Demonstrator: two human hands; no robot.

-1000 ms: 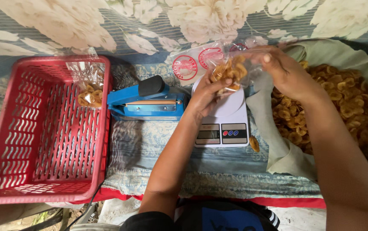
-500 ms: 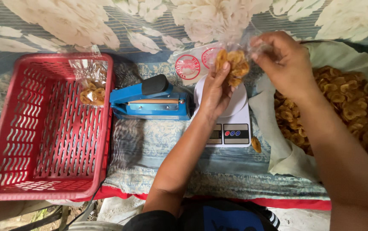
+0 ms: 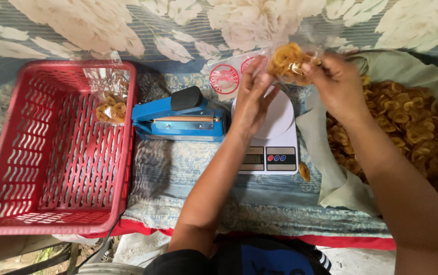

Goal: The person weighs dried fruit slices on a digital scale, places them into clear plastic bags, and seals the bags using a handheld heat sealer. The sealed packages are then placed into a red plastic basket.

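Both forearms reach up from the bottom edge of the head view and meet above a white kitchen scale (image 3: 274, 133). The left hand (image 3: 252, 99) stands upright, palm turned toward the right, its fingers held together and pressed flat against the side of a small clear bag of banana chips (image 3: 289, 62). The right hand (image 3: 337, 84) comes in from the right side with the wrist bent — its fingertips pinch the bag's upper edge by the chips. The bag is lifted, held between the two hands above the far rim of the scale's round platform and not resting on it.

To the right of the scale a grey cloth (image 3: 333, 178) is spread open like a sack, and a large heap of loose banana chips (image 3: 407, 127) lies in it, under the right forearm. One stray chip (image 3: 304, 171) lies on the floral bedding just beside the scale's lower right corner.

Left of the scale sits a blue heat sealer (image 3: 181, 118) with a black knob, its bar lying down. Behind it, a stack of clear bags with round red labels (image 3: 225, 79) lies flat. At the far left stands a red slotted plastic basket (image 3: 31, 153) — a single filled bag of chips (image 3: 110, 101) leans in its upper right corner.
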